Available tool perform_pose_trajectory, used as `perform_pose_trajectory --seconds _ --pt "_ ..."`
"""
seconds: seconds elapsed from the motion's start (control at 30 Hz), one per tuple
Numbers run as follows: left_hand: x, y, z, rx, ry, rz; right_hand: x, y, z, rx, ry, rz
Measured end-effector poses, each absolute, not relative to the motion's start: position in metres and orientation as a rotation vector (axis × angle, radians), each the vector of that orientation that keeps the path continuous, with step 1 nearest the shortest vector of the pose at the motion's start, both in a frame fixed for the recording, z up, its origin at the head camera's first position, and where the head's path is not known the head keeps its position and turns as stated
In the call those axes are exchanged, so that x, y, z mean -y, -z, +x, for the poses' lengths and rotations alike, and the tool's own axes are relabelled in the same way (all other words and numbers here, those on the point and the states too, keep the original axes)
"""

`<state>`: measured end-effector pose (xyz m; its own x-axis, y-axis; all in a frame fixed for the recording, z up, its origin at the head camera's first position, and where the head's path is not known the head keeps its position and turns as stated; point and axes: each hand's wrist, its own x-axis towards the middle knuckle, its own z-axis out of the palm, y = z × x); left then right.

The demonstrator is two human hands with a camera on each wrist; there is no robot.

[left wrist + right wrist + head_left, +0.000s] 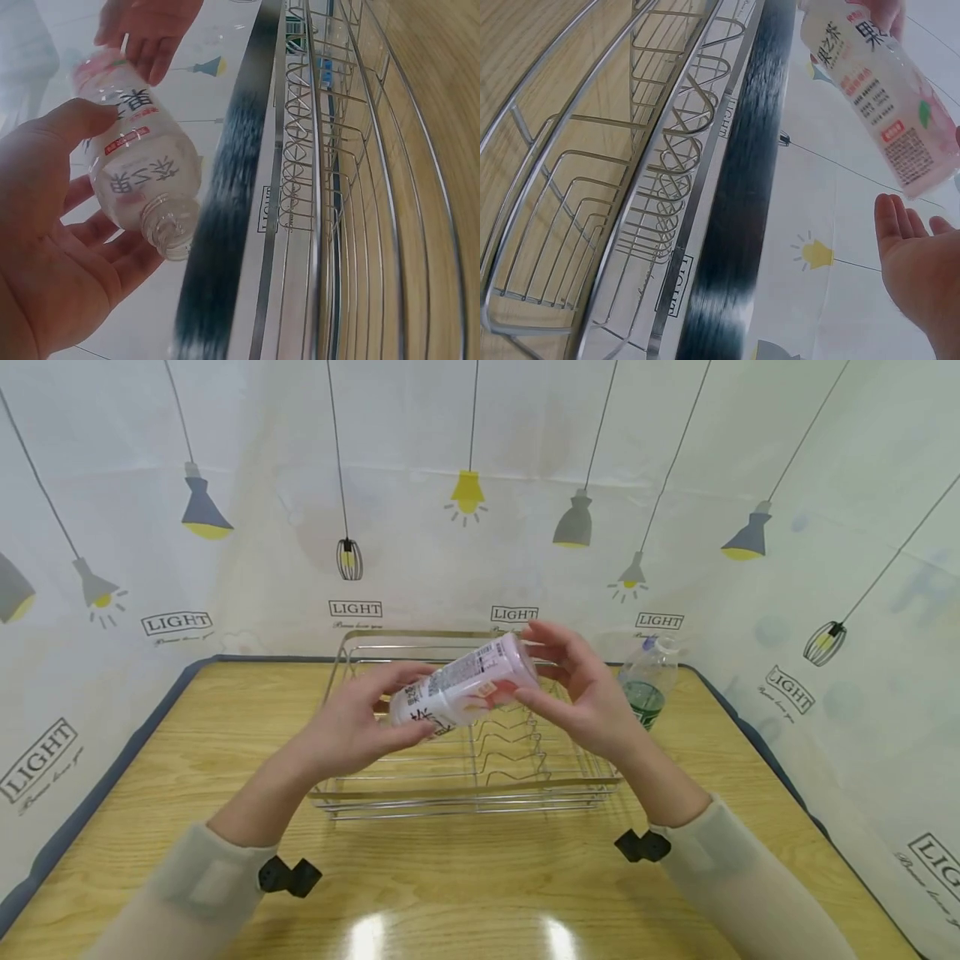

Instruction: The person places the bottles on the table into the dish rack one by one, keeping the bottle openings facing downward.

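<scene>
A drink bottle (465, 687) with a white-and-pink printed label is held tilted above the wire rack (465, 792). My left hand (352, 727) grips it near the neck end, thumb on one side and fingers on the other. In the left wrist view the bottle's clear threaded neck (171, 225) points downward, with no cap on it. My right hand (588, 702) is at the bottle's base, fingers spread and loosely bent beside it. From the right wrist, the right hand's fingertips (889, 214) show just below the bottle's base end.
A clear plastic bottle (647, 693) with a green label stands to the right, behind my right hand. The metal rack has wavy wire dividers (513, 756) and sits on a wood-grain tabletop (420, 877). A lamp-printed cloth (420, 552) walls in the back and sides.
</scene>
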<state>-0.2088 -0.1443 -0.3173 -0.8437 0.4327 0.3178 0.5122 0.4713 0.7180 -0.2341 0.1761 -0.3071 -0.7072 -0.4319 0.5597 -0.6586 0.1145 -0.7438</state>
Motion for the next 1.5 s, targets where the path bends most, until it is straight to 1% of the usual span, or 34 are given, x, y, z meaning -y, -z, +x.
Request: perform_pose_trajectory --seconds 0.33,0.63,0.73,1.13,1.5 --pt "0.142 0.324 -0.213 2.513 1.708 -0.779 -0.168 0.31 -0.234 2.237 -1.702 1.1" --pt "0.13 0.33 -0.212 2.422 1.92 -0.864 -0.149 0.312 -0.234 2.374 -1.673 1.134" --pt "0.126 0.333 -0.211 2.426 1.949 -0.866 -0.145 0.312 -0.233 2.371 -1.699 1.131" --pt "0.119 0.335 -0.211 2.477 1.917 -0.723 -0.134 0.309 -0.231 2.374 -1.775 1.063" --pt "0.119 0.334 -0.208 2.481 1.918 -0.74 -0.129 0.316 -0.233 2.358 -1.862 1.074"
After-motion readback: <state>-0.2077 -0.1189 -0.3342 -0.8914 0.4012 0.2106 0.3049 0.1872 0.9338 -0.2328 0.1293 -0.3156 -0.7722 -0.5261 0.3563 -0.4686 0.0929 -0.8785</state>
